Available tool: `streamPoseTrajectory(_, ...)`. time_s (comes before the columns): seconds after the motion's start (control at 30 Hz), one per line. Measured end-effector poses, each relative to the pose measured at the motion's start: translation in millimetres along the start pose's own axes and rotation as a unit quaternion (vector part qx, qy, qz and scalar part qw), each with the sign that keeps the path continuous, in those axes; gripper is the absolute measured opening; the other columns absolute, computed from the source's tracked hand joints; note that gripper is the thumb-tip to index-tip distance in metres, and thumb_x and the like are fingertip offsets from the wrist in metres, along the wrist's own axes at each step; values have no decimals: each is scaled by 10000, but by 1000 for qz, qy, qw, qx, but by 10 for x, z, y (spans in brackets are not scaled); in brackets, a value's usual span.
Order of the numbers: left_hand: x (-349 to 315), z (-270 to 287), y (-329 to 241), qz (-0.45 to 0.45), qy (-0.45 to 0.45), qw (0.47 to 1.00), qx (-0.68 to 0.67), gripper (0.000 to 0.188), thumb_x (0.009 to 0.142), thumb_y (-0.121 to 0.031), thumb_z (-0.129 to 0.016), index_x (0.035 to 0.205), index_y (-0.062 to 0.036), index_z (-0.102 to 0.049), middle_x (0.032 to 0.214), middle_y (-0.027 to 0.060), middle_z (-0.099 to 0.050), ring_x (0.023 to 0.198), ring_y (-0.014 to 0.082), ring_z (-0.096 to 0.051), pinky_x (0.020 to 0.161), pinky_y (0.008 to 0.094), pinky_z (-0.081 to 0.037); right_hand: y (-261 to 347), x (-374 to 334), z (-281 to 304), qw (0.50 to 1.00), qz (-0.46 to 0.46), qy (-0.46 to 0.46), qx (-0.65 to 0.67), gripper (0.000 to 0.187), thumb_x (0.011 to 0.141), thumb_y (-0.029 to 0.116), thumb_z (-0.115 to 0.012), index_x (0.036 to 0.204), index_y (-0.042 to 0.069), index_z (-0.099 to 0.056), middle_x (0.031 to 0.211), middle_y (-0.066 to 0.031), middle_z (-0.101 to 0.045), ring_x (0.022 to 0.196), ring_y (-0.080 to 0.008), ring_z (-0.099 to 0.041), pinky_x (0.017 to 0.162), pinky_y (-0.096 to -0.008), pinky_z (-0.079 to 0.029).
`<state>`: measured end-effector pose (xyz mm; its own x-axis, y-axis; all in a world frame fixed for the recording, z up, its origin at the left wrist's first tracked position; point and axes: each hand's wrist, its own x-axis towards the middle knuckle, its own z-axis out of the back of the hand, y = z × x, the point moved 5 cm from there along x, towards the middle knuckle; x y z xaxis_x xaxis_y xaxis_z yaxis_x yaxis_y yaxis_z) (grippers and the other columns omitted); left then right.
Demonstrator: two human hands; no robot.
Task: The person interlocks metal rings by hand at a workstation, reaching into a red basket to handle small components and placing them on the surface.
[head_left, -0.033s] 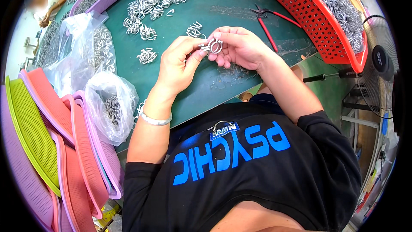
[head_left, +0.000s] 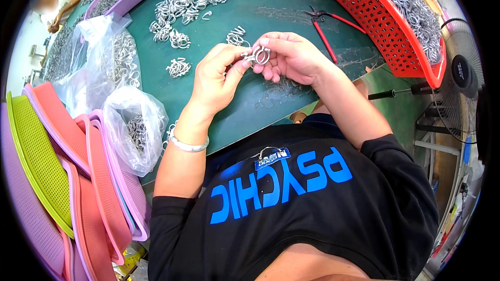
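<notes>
Over the green table, my left hand (head_left: 212, 80) pinches the left end of several curved silver metal rings (head_left: 262, 56) between thumb and fingers. My right hand (head_left: 291, 60) closes on the same rings from the right, its thumb and forefinger on their upper edge and the other fingers curled beneath. How the rings are linked is too small to tell. Just beyond my fingers lies a short row of silver rings (head_left: 236, 35). Two small clusters, a nearer one (head_left: 178, 67) and a farther one (head_left: 179, 40), lie left of it, with a larger heap (head_left: 182, 6) behind.
Red-handled cutters (head_left: 324, 26) lie at the right, near a red basket (head_left: 354, 15) full of metal rings. A clear bag (head_left: 130, 130) with metal pieces sits at the table's left edge, beside stacked coloured baskets (head_left: 39, 166). A fan (head_left: 461, 73) stands right; another person (head_left: 62, 2) is far left.
</notes>
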<state>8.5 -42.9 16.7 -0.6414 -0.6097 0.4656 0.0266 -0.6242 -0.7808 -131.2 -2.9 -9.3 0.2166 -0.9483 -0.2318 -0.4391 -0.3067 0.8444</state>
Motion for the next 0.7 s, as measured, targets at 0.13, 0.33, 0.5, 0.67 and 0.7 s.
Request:
streamPoseTrajectory(0.13, -10, -5, 20, 15, 2, 1000, -2, 124, 799, -28, -588, 920, -5, -604, 831, 59, -581, 709, 113, -533, 634, 231, -436, 2, -6, 3, 1000, 7, -6, 7, 260, 912, 225, -423, 910, -6, -543, 731, -126, -609, 547, -145, -582, 451, -224, -453)
streamPoseTrajectory(0.33, -12, 3, 15, 22, -2, 1000, 11, 116, 793, -48, -605, 899, -2, -600, 823, 56, -583, 691, 105, -523, 616, 227, -426, 21, -24, -5, 1000, 12, -3, 11, 293, 911, 256, -433, 872, -13, -542, 729, -119, -605, 554, -139, -575, 471, -222, -462)
streamPoseTrajectory(0.5, -17, -1, 25, 29, 3, 999, 16, 115, 787, -32, -606, 897, -1, -601, 814, 56, -583, 683, 105, -524, 611, 226, -426, 28, -37, -12, 1000, 19, 6, 13, 221, 891, 210, -486, 889, -4, -539, 743, -105, -602, 567, -127, -576, 488, -214, -467)
streamPoseTrajectory(0.67, -3, 0, -2, -6, -12, 1000, -4, 160, 770, 9, -603, 928, -8, -609, 805, 55, -582, 695, 110, -538, 619, 226, -436, 54, -49, -29, 999, 38, 20, -7, 138, 853, 128, -541, 909, 2, -533, 758, -84, -599, 613, -116, -582, 523, -206, -473)
streamPoseTrajectory(0.7, 1, 0, -10, -12, -12, 1000, -5, 182, 762, 24, -604, 940, -11, -612, 802, 56, -583, 699, 113, -542, 621, 226, -439, 64, -52, -33, 999, 43, 22, -14, 124, 840, 101, -555, 914, 4, -531, 760, -76, -597, 628, -114, -583, 537, -204, -475)
